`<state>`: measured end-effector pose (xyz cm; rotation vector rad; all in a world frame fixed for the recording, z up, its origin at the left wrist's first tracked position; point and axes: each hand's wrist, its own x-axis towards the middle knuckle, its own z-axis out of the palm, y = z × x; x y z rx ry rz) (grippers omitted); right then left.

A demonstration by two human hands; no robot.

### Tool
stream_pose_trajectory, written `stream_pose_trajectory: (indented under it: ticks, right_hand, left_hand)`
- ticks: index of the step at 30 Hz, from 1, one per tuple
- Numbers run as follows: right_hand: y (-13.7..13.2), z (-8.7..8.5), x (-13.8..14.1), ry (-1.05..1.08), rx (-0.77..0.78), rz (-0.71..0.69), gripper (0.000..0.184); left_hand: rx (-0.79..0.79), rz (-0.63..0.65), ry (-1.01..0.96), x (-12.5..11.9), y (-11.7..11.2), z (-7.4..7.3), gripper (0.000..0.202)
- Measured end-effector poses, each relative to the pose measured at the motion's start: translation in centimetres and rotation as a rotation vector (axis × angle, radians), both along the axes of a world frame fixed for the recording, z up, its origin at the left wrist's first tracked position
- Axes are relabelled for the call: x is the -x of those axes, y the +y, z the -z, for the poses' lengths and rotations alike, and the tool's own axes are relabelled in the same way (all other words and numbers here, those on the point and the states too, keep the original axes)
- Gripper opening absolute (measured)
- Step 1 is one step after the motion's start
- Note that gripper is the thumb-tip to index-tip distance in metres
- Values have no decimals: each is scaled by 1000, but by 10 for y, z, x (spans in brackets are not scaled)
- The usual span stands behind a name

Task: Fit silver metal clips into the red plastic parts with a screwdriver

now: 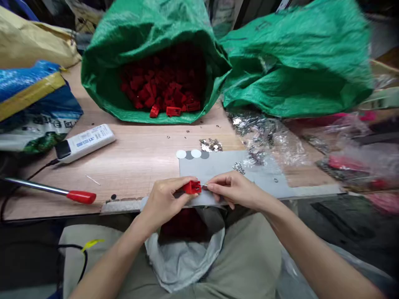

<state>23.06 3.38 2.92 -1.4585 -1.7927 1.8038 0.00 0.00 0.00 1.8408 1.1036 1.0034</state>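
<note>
Between thumb and fingers, my left hand grips a small red plastic housing above the front edge of the grey mat. My right hand pinches a thin metal rod, its tip at the housing's right side. Whether the tip is inside the housing or only touching it, I cannot tell. Small metal parts lie in a little pile just beyond my right hand. Another heap of shiny metal pieces sits at the mat's far edge.
A green sack full of red housings opens toward me; a second green sack stands right. Plastic bags of metal parts lie below it. At left are a white power strip and a red-handled lever. A pale sack hangs at my lap.
</note>
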Motion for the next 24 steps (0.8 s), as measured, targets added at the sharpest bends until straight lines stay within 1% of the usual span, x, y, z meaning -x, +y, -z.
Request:
stream_pose_trajectory:
  ticks: [7, 14, 19, 24]
  right_hand:
    - [-1, 2, -5, 0, 14, -20, 44]
    - [-7, -3, 7, -61, -99, 12, 38]
    - [-8, -3, 5, -29, -97, 28, 38]
    - [-7, -2, 1, -49, -115, 16, 42]
  left_hand:
    - [22, 11, 0, 2, -1, -2, 27]
    - [-20, -4, 30, 1, -1, 0, 29]
    - [-25, 4, 26, 1, 0, -1, 28]
    - [-82, 16, 11, 1, 0, -1, 24]
